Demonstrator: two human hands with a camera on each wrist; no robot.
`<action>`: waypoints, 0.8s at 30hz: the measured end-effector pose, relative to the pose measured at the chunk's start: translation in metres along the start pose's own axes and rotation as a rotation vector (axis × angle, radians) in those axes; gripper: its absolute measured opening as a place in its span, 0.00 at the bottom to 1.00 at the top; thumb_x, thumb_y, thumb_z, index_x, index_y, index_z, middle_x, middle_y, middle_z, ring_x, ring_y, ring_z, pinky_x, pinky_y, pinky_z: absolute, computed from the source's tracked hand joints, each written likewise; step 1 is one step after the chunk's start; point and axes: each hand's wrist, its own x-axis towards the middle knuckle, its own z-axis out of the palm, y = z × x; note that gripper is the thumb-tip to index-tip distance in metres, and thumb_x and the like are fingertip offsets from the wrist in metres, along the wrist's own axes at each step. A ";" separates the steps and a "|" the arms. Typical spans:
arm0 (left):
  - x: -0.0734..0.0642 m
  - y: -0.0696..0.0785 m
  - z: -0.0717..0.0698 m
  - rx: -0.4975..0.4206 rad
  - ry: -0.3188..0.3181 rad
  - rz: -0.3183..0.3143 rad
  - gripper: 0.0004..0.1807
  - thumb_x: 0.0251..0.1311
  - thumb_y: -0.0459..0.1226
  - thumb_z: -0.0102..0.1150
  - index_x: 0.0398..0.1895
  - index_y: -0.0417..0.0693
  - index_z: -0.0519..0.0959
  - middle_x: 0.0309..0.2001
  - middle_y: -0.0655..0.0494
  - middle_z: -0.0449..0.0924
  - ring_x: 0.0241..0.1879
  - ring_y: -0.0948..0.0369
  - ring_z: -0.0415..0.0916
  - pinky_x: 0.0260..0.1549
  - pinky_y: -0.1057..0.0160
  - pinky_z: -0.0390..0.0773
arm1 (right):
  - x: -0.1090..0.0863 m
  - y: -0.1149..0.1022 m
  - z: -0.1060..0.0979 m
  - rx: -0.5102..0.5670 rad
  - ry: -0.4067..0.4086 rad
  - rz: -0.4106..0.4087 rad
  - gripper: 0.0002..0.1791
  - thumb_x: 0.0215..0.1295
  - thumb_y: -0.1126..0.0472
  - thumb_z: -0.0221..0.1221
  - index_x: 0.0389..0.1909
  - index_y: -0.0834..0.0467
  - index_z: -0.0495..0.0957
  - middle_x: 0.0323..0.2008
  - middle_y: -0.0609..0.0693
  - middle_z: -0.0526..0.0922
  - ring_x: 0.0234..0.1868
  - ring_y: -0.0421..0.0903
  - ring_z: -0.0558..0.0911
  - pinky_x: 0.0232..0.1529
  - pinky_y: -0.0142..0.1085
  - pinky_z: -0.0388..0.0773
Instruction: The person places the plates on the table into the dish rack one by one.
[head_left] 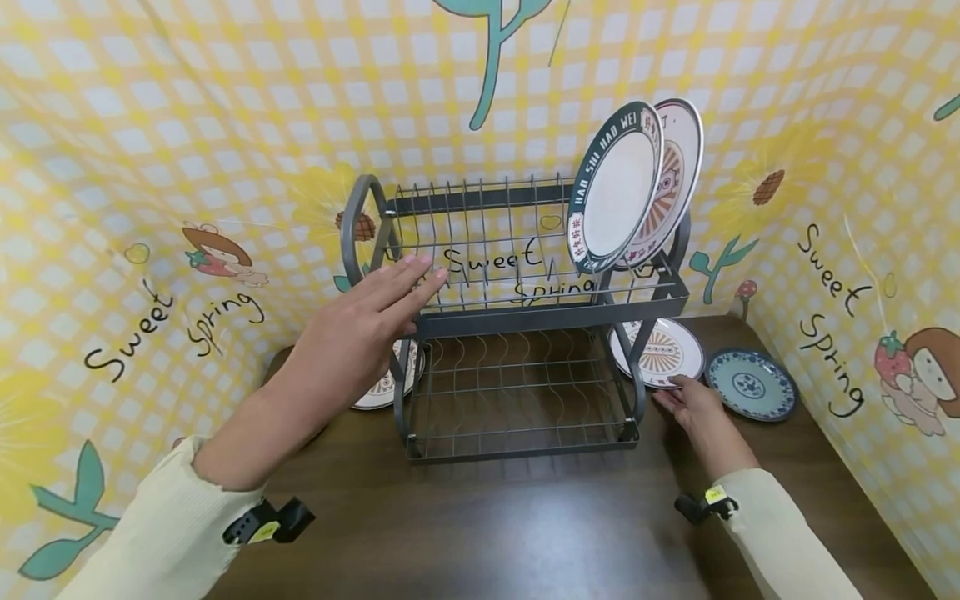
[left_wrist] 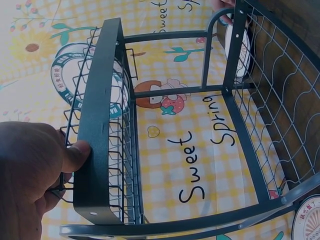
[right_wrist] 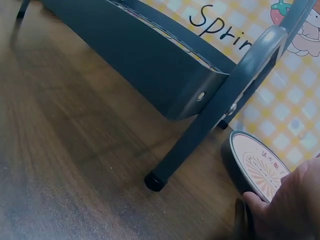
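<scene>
- While the left hand (head_left: 352, 333) lies across the upper left end of the dish rack (head_left: 525, 454), its fingers are nearly straight and its thumb presses the front rail (head_left: 540, 315), nipping the rail between them.
- The right hand (head_left: 701, 412) is closed to a narrow pinch, thumb and fingers on the near rim of the sunburst plate (head_left: 660, 354), which sits on the wood-grain surface (head_left: 510, 517) at the rack's right end, beside the right front leg (right_wrist: 197, 130).
- That plate should handle as stiff, smooth and rather slick, light enough for one hand, and liable to chip if knocked on metal. Its edge looks deep in the right wrist view and the hand covers part of it, so I cannot tell whether it is a single plate or a small stack.
- The best hold is the near rim, thumb above and fingers below, clear of the leg.
- The rack looks like coated metal, rigid but probably light enough to shift; its front rail gives a firm grip.
- Just right of the sunburst plate lies a blue-patterned plate (head_left: 750, 385); another white plate (head_left: 386, 390) lies by the rack's left end.
- Farther up, a green-rimmed plate (head_left: 611, 200) and a second sunburst-patterned plate (head_left: 678, 179) lean upright at the rack's top right.
</scene>
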 end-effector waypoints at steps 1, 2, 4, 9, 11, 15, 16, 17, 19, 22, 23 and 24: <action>0.000 0.000 0.000 0.002 0.002 -0.002 0.38 0.59 0.20 0.64 0.74 0.44 0.69 0.74 0.42 0.69 0.73 0.46 0.69 0.70 0.45 0.74 | 0.001 0.000 0.001 0.008 0.001 0.007 0.31 0.79 0.65 0.46 0.80 0.56 0.53 0.26 0.45 0.80 0.44 0.41 0.84 0.69 0.38 0.76; 0.000 0.000 -0.001 0.003 0.003 -0.005 0.38 0.59 0.20 0.64 0.74 0.44 0.70 0.74 0.43 0.70 0.73 0.46 0.69 0.69 0.45 0.75 | 0.001 0.000 0.003 0.016 0.007 0.013 0.30 0.79 0.65 0.46 0.79 0.55 0.54 0.26 0.45 0.80 0.44 0.41 0.84 0.68 0.38 0.77; 0.000 0.000 -0.001 0.003 0.006 -0.007 0.38 0.59 0.20 0.64 0.74 0.44 0.70 0.73 0.43 0.70 0.72 0.46 0.69 0.67 0.44 0.77 | 0.003 0.001 0.004 0.029 0.017 0.018 0.26 0.78 0.65 0.48 0.75 0.53 0.60 0.25 0.44 0.81 0.41 0.40 0.84 0.66 0.38 0.80; -0.001 0.000 -0.001 0.002 0.010 -0.001 0.37 0.59 0.20 0.64 0.74 0.44 0.70 0.73 0.42 0.71 0.72 0.46 0.70 0.69 0.45 0.75 | 0.005 0.001 0.007 0.041 0.032 0.018 0.09 0.77 0.65 0.51 0.54 0.52 0.71 0.20 0.44 0.82 0.29 0.37 0.84 0.52 0.35 0.88; -0.002 0.000 0.000 0.001 0.008 0.001 0.37 0.59 0.20 0.64 0.74 0.44 0.70 0.73 0.42 0.71 0.72 0.46 0.70 0.71 0.46 0.74 | 0.005 0.001 0.007 0.034 0.032 0.021 0.09 0.78 0.65 0.50 0.54 0.53 0.70 0.19 0.44 0.81 0.27 0.37 0.84 0.51 0.34 0.88; -0.002 0.000 0.001 0.003 0.003 0.001 0.37 0.61 0.21 0.63 0.74 0.44 0.70 0.73 0.42 0.70 0.73 0.47 0.69 0.72 0.47 0.72 | 0.004 -0.001 0.007 0.056 -0.010 0.014 0.24 0.80 0.67 0.44 0.73 0.55 0.62 0.23 0.45 0.82 0.28 0.39 0.86 0.61 0.37 0.83; -0.002 0.000 0.000 0.003 0.000 0.000 0.37 0.61 0.21 0.63 0.74 0.44 0.70 0.73 0.42 0.70 0.73 0.47 0.69 0.73 0.47 0.72 | 0.004 -0.001 0.007 0.067 -0.026 0.006 0.28 0.79 0.68 0.42 0.78 0.55 0.57 0.28 0.45 0.83 0.29 0.39 0.86 0.63 0.38 0.81; -0.002 0.000 0.000 0.003 -0.002 -0.002 0.37 0.61 0.21 0.63 0.75 0.44 0.70 0.73 0.42 0.70 0.73 0.47 0.69 0.73 0.47 0.72 | 0.003 -0.002 0.008 0.074 -0.039 -0.003 0.31 0.79 0.70 0.40 0.80 0.55 0.52 0.35 0.46 0.84 0.29 0.39 0.86 0.64 0.38 0.80; -0.001 0.000 -0.001 0.000 -0.006 -0.006 0.38 0.60 0.20 0.63 0.75 0.45 0.69 0.74 0.43 0.70 0.73 0.47 0.69 0.73 0.47 0.71 | 0.004 -0.002 0.009 0.093 -0.052 -0.032 0.36 0.77 0.73 0.38 0.83 0.56 0.46 0.54 0.51 0.82 0.30 0.38 0.87 0.63 0.38 0.79; -0.001 0.000 -0.002 -0.001 -0.017 -0.014 0.38 0.60 0.20 0.62 0.75 0.45 0.69 0.74 0.43 0.69 0.74 0.47 0.68 0.74 0.48 0.70 | 0.005 -0.001 0.012 0.068 -0.007 -0.075 0.36 0.77 0.73 0.38 0.83 0.56 0.44 0.74 0.55 0.67 0.27 0.37 0.87 0.58 0.34 0.83; -0.001 0.000 -0.002 0.000 -0.019 -0.017 0.38 0.61 0.20 0.62 0.75 0.45 0.69 0.74 0.43 0.69 0.74 0.47 0.68 0.74 0.48 0.70 | 0.006 0.000 0.013 0.052 0.014 -0.091 0.36 0.77 0.73 0.38 0.83 0.57 0.44 0.77 0.55 0.63 0.25 0.36 0.86 0.56 0.33 0.84; -0.001 0.000 -0.002 0.001 -0.021 -0.019 0.38 0.61 0.20 0.62 0.75 0.45 0.69 0.74 0.43 0.69 0.74 0.48 0.68 0.74 0.48 0.70 | 0.006 0.000 0.013 0.034 0.034 -0.108 0.36 0.77 0.73 0.39 0.83 0.57 0.44 0.78 0.56 0.62 0.24 0.35 0.86 0.54 0.32 0.85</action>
